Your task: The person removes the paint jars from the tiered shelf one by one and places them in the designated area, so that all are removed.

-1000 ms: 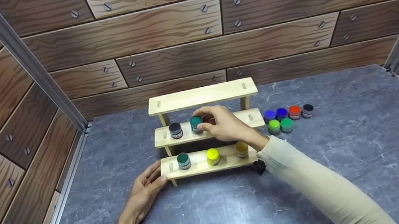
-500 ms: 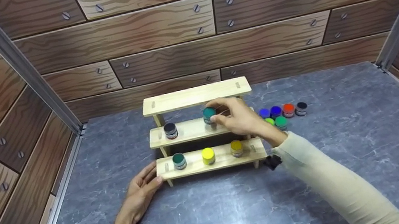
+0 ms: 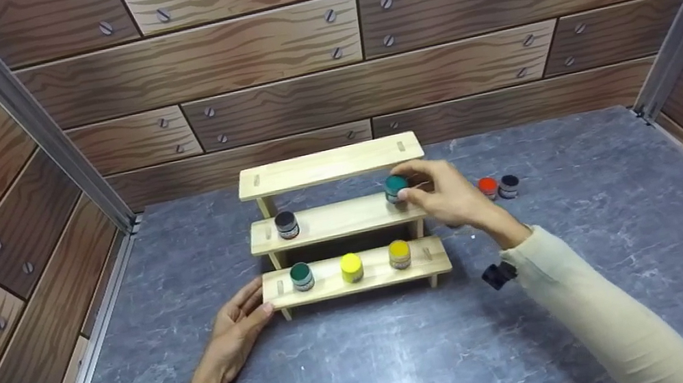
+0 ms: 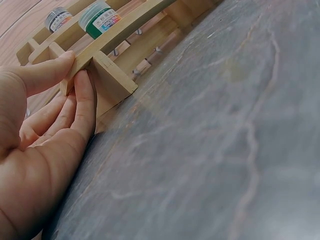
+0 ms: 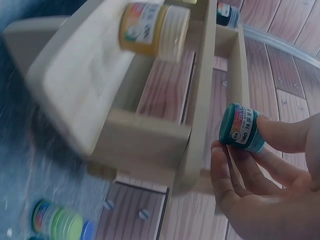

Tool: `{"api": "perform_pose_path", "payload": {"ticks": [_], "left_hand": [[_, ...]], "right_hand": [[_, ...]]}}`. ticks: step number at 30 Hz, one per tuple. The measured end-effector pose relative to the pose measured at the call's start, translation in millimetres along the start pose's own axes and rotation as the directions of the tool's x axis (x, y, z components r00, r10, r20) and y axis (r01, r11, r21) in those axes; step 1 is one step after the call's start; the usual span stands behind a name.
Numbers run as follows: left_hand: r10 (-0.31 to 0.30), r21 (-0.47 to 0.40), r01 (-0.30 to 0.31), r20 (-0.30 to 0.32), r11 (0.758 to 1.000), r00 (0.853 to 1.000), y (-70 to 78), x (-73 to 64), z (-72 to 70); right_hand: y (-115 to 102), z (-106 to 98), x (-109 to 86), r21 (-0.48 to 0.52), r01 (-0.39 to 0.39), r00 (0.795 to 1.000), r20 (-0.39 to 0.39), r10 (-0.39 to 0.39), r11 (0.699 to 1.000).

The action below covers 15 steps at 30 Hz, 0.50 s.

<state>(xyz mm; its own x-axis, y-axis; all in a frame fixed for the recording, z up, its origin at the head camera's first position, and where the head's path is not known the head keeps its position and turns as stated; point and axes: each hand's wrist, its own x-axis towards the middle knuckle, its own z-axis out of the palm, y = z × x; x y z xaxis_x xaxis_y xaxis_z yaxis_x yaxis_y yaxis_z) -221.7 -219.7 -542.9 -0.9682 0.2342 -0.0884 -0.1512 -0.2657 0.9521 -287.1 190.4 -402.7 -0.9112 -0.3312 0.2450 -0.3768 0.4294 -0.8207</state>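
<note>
A three-tier wooden stand (image 3: 346, 218) stands on the table. My right hand (image 3: 450, 197) pinches a teal paint jar (image 3: 396, 188) between thumb and fingers at the right end of the middle tier. In the right wrist view this paint jar (image 5: 242, 128) appears held clear of the wood. My left hand (image 3: 233, 334) grips the left end of the bottom tier; the left wrist view shows the thumb on the edge and the fingers under it. A black jar (image 3: 287, 225) sits on the middle tier's left. A dark green jar (image 3: 302, 276), a yellow jar (image 3: 351, 267) and an ochre jar (image 3: 399, 254) line the bottom tier.
Right of the stand, a red jar (image 3: 487, 188) and another black jar (image 3: 508, 186) stand on the table. My right hand hides other jars there; the right wrist view shows a light green jar (image 5: 57, 220). Wood-patterned walls (image 3: 273, 116) enclose the back and sides.
My right hand has carried the teal paint jar rightward along the middle tier, from beside the black jar to the right end. The left hand keeps its grip. The view has shifted slightly.
</note>
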Motion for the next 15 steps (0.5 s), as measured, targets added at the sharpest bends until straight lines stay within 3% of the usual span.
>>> {"api": "perform_pose_path", "payload": {"ticks": [15], "left_hand": [[0.002,0.015,-0.002,0.014,1.0,1.0,0.5,-0.9,-0.4]], "right_hand": [[24.9,-39.5,-26.1,-0.121,-0.081,0.997,-0.03,0.078,0.989]]}}
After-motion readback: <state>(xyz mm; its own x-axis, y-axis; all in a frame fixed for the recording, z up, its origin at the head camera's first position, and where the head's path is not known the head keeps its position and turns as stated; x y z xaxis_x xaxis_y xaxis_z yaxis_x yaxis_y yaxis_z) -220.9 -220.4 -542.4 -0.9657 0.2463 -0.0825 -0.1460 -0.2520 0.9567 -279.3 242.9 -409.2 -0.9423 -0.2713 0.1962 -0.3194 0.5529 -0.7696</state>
